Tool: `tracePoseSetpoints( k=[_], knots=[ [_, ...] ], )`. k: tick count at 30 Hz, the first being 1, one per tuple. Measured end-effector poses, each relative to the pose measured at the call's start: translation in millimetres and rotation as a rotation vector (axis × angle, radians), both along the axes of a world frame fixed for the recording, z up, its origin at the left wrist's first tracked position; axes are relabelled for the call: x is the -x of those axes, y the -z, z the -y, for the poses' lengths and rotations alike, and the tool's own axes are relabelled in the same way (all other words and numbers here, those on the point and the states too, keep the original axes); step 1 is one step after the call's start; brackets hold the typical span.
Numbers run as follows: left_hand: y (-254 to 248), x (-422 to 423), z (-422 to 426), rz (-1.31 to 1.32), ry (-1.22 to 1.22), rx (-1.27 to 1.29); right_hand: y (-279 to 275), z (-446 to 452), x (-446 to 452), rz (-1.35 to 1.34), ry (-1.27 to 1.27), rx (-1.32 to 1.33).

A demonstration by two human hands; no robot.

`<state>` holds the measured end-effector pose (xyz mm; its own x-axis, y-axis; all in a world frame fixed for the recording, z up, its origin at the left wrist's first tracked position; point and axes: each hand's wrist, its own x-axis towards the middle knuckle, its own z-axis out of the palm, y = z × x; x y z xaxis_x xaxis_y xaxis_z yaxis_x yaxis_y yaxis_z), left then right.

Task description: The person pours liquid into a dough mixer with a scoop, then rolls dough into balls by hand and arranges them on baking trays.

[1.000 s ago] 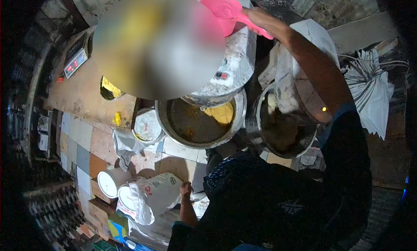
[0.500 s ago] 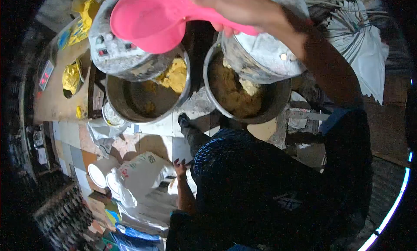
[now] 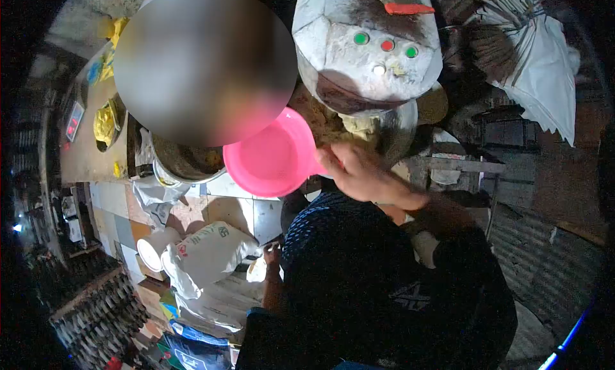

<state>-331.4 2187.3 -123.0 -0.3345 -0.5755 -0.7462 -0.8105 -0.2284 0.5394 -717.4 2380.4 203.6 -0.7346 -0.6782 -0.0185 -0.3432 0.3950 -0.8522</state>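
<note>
My right hand (image 3: 368,178) grips the handle of a pink scoop (image 3: 268,153), held bowl up between two large metal bowls; whether liquid lies in it I cannot tell. Behind it, pale and brown dough (image 3: 359,125) sits in the right bowl (image 3: 405,130), under a white, stained mixer head (image 3: 368,62) with green and red buttons. The left bowl (image 3: 186,162) is partly covered by a blurred patch. Down by my side, my left hand (image 3: 272,253) hangs with loose fingers and nothing visible in it, near a white sack (image 3: 214,251).
A table (image 3: 90,158) at the left carries a scale (image 3: 74,121) with red digits and a yellow bag (image 3: 106,123). A white bucket (image 3: 152,251) stands on the tiled floor. White sacking (image 3: 541,69) hangs at the upper right.
My right hand has brought the scoop down and nearer my body, from above the mixers to between the bowls. The view has shifted towards the right mixer. My left hand stays low.
</note>
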Motion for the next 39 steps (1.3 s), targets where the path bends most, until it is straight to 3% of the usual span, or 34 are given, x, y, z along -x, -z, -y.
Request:
tracePoseSetpoints(
  k=[2,3,5,7,9,11,13,15,17,20,21,23,24,27,30,33,35,37,39],
  knots=[
    [9,-1,-3,-0.151,-0.149,-0.09,6,-7,-15,-0.024,0.051,0.041],
    [70,-36,7,-0.245,-0.147,-0.14,9,-11,-17,-0.019,0.066,0.049],
    [100,-52,15,-0.327,-0.13,-0.194,25,-20,-23,-0.024,0.029,-0.005],
    [71,-28,11,-0.482,-0.163,-0.188,42,-27,-33,-0.049,0.043,-0.011],
    [70,-13,30,-0.268,0.019,-0.221,46,-30,-39,-0.026,0.127,-0.035],
    [74,-3,32,-0.467,-0.071,-0.286,66,-36,-47,-0.097,0.171,-0.042],
    [60,16,26,-0.493,-0.076,-0.154,97,-37,-58,-0.168,0.212,-0.051],
    [36,30,29,-0.09,0.042,-0.106,116,-38,-65,-0.44,0.261,0.134],
    [42,28,30,-0.116,0.039,-0.11,108,-51,-60,-0.627,0.163,0.13],
    [61,12,33,-0.499,-0.07,-0.307,111,-65,-57,-0.796,0.044,0.009],
    [78,2,40,-0.497,-0.07,-0.307,117,-66,-58,-0.832,0.043,-0.021],
    [104,-13,54,-0.513,0.178,-0.257,131,-65,-62,-0.97,0.121,-0.066],
    [100,-12,50,-0.51,0.179,-0.257,138,-64,-65,-1.072,0.199,-0.082],
    [51,7,30,-0.456,0.146,-0.153,153,-62,-66,-0.928,0.224,0.029],
    [20,20,23,-0.32,0.515,0.08,150,-68,-60,-0.874,0.192,0.066],
    [53,-4,27,-0.476,0.549,0.188,160,-77,-58,-0.665,0.066,-0.072],
    [81,-17,34,-0.609,0.222,-0.136,159,-73,-57,-0.755,0.109,-0.07],
    [78,-12,34,-0.524,0.267,-0.082,151,-75,-54,-0.847,0.161,-0.074],
    [69,-5,34,-0.459,0.335,-0.012,135,-79,-49,-0.747,-0.016,-0.248]
  ],
)
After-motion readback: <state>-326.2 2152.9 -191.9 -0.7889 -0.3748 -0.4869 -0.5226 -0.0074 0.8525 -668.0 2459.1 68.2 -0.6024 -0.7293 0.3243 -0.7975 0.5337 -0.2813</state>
